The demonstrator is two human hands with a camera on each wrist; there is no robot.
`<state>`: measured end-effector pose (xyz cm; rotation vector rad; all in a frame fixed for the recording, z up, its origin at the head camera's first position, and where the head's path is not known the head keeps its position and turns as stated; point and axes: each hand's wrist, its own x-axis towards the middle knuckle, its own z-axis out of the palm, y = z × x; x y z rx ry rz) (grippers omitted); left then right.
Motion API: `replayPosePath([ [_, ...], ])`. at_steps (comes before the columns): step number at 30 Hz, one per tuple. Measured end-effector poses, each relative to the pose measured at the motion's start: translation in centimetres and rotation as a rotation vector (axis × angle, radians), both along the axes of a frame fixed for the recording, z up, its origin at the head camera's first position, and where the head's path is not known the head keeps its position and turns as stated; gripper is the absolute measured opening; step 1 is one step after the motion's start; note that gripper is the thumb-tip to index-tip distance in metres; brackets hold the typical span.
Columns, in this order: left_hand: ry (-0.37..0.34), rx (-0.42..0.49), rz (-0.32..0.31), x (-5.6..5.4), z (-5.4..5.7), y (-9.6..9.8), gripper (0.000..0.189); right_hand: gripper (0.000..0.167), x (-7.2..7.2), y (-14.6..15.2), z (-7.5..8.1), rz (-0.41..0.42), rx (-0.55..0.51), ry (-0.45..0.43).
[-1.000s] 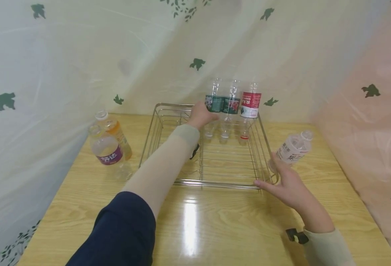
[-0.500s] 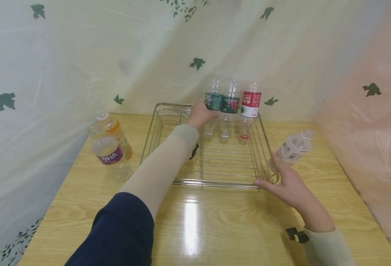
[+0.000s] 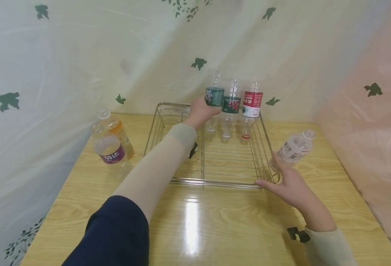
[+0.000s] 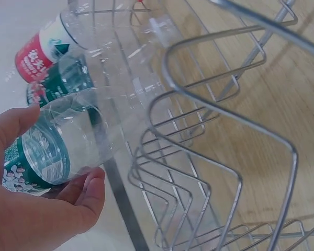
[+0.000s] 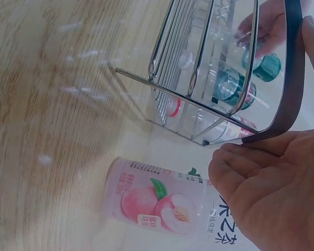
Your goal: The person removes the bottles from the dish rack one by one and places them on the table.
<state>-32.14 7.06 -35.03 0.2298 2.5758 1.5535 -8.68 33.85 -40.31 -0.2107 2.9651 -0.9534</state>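
My left hand (image 3: 202, 112) grips a clear plastic bottle with a green label (image 3: 214, 96), held cap down over the back of a wire dish rack (image 3: 215, 182). In the left wrist view, thumb and fingers curl around that bottle (image 4: 78, 141). Beside it, a second green-labelled bottle (image 3: 231, 104) and a red-labelled bottle (image 3: 252, 103) stand upside down in the rack. At the front right corner, my right hand (image 3: 291, 186) holds the rack's rim, its thumb along the front bar. A pink peach-tea bottle (image 5: 157, 201) stands just outside that corner, partly hidden by the fingers.
Left of the rack, a purple-labelled bottle (image 3: 110, 149) and an orange-labelled bottle (image 3: 117, 127) stand close together on the wooden table (image 3: 235, 225). A patterned cloth (image 3: 142, 55) hangs behind the rack and along both sides.
My left hand has raised the green-labelled bottle slightly, so its label now sits higher than the neighbouring one. The right hand keeps its place on the rack corner.
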Motion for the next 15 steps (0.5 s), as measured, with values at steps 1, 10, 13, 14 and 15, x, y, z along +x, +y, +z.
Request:
replayPosePath([
  [1, 0.000, 0.001, -0.003, 0.1, 0.2, 0.0, 0.048, 0.114, 0.0, 0.0, 0.0, 0.000, 0.001, 0.004],
  [10, -0.014, 0.033, -0.029, 1.1, 1.5, -0.3, 0.054, 0.114, 0.0, -0.1, 0.1, 0.000, -0.006, 0.008],
  [13, -0.026, 0.041, -0.034, 1.5, 1.9, -0.5, 0.058, 0.115, 0.0, -0.1, 0.0, -0.006, -0.008, -0.003],
  [14, -0.031, 0.045, -0.036, 1.7, 2.0, -0.5, 0.058, 0.115, 0.0, -0.1, 0.0, -0.006, -0.008, -0.007],
  [15, -0.035, 0.047, -0.037, 1.8, 2.1, -0.6, 0.059, 0.114, 0.0, -0.1, 0.0, -0.007, -0.008, -0.008],
])
